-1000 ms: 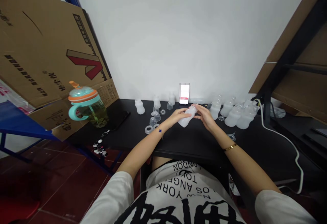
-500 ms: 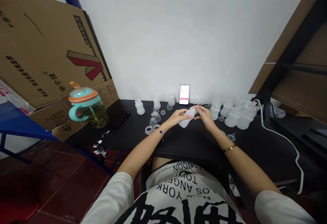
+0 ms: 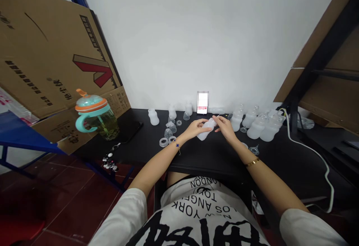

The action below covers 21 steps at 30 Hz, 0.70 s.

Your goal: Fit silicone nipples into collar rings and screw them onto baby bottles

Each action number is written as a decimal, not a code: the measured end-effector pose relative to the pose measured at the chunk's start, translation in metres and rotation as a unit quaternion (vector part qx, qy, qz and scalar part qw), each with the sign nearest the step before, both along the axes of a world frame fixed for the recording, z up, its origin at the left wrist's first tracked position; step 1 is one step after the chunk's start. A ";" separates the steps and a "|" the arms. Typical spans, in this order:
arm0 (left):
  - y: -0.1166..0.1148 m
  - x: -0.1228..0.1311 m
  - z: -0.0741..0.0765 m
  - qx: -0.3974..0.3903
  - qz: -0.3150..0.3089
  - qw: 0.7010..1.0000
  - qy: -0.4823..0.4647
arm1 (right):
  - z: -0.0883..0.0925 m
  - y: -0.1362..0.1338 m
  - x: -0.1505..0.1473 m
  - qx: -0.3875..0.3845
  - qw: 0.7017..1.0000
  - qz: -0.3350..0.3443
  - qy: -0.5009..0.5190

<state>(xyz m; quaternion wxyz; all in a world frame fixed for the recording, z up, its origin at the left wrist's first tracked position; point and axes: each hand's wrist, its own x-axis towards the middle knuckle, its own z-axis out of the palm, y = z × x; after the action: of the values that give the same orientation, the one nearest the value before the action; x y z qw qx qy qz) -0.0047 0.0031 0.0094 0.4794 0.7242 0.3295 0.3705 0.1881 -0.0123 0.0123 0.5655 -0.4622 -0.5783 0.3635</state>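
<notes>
I had both hands on one frosted plastic baby bottle (image 3: 206,131), held over the black bench (image 3: 202,156): the left hand (image 3: 195,128) wrapped around its body, the right hand (image 3: 225,127) pinching near its neck. Two clear collar rings (image 3: 163,142) lay left of it. Beyond stood three upright bottles (image 3: 172,112), at least four more (image 3: 256,130) rightward, and one upright phone (image 3: 202,103).

The black table (image 3: 213,156) carries frosted baby bottles (image 3: 256,128), clear rings (image 3: 163,142), a teal-handled tumbler (image 3: 97,120) and a black phone (image 3: 131,131).
</notes>
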 end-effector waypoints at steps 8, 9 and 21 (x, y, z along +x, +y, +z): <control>-0.002 0.000 0.003 0.011 -0.001 1.000 0.003 | 0.001 -0.001 -0.003 -0.015 1.000 -0.004 0.019; -0.002 0.000 0.004 0.011 -0.001 1.000 0.001 | 0.001 -0.001 -0.003 -0.017 0.999 -0.002 0.031; -0.001 0.001 0.004 0.001 -0.004 1.000 -0.021 | 0.005 -0.003 -0.001 -0.014 0.994 0.041 0.098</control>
<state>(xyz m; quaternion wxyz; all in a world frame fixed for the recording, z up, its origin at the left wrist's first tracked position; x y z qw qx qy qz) -0.0040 0.0021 0.0139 0.4874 0.7175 0.3161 0.3842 0.1869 -0.0152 0.0175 0.5976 -0.4081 -0.5337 0.4376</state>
